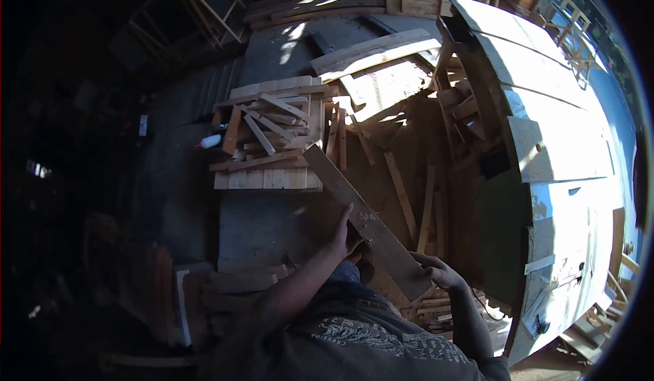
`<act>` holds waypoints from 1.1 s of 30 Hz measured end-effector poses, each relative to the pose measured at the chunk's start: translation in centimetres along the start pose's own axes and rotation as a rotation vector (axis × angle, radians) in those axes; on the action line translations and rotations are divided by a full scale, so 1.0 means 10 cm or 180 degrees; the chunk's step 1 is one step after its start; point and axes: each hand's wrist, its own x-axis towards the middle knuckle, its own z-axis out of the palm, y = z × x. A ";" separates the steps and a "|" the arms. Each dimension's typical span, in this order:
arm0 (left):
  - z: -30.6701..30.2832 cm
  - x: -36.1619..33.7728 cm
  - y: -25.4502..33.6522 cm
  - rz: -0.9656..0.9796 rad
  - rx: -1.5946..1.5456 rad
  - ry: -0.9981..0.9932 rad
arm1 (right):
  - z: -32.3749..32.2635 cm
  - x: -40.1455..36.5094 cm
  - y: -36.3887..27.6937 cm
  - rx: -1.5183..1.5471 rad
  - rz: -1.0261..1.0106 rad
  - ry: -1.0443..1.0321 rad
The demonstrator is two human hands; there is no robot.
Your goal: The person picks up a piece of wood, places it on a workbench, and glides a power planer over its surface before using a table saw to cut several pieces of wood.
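A long flat wooden board [388,246] slants across the space in front of my body, its far end up and to the left near the pile of offcuts. Small wood shavings [368,216] lie on its face around the middle. My left hand [349,234] grips the board's left edge, thumb up along the side and the other fingers hidden below. Close to the board's near end, my right hand [439,272] holds the right edge, with the thumb on top.
Left of the board, a low slatted wooden table [266,179] bears several loose wood strips [272,119] and a white bottle [210,140]. At right stands a long workbench [569,211] in bright sun. More planks [402,194] lean or lie between them. Stacked boards [320,6] lie at the back.
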 end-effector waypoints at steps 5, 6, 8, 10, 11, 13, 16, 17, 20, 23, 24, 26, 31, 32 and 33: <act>-0.35 -0.77 0.54 0.0698 0.1019 0.1986 | -0.02 0.70 0.36 -0.0706 0.0803 -0.0124; -0.55 -0.95 0.65 0.0876 0.0844 0.2113 | 0.06 0.84 0.38 -0.0938 0.0815 0.0312; -1.09 -1.19 0.87 0.1436 0.0856 0.2536 | 0.19 1.07 0.44 -0.0948 0.0984 0.0539; -1.65 -1.46 1.11 0.1700 0.0532 0.2997 | 0.29 1.29 0.45 -0.0929 0.1116 0.0899; -1.85 -1.66 1.23 0.1817 0.0351 0.3366 | 0.34 1.41 0.43 -0.0874 0.1182 0.0872; -2.23 -2.01 1.55 0.2088 -0.0118 0.3593 | 0.49 1.73 0.37 -0.0845 0.1206 0.0766; -2.78 -2.65 2.06 0.2516 -0.0762 0.3547 | 0.79 2.46 0.18 -0.0689 0.1249 0.0711; -2.93 -2.86 2.25 0.2691 -0.0893 0.3295 | 0.94 2.76 0.13 -0.0864 0.1245 0.0879; -3.20 -3.44 2.82 0.3210 -0.1473 0.3100 | 1.13 3.76 0.13 -0.1688 0.1220 0.0991; -4.03 -3.75 3.20 0.3400 -0.1928 0.2942 | 1.07 4.63 0.23 -0.2218 0.1525 0.0994; -4.06 -3.86 3.20 0.3419 -0.2055 0.3001 | 1.12 4.83 0.21 -0.2379 0.1710 0.0975; -4.05 -4.22 3.56 0.3859 -0.2255 0.2803 | 1.59 5.13 0.07 -0.2424 0.1521 0.0790; -4.62 -4.57 3.84 0.4420 -0.2658 0.2653 | 2.48 6.10 -0.08 -0.2600 0.1585 0.0525; -4.69 -4.63 3.91 0.4466 -0.2719 0.2762 | 2.64 6.33 -0.11 -0.2647 0.1590 0.0475; -4.75 -4.66 3.99 0.4548 -0.2797 0.2792 | 2.80 6.56 -0.11 -0.2683 0.1617 0.0419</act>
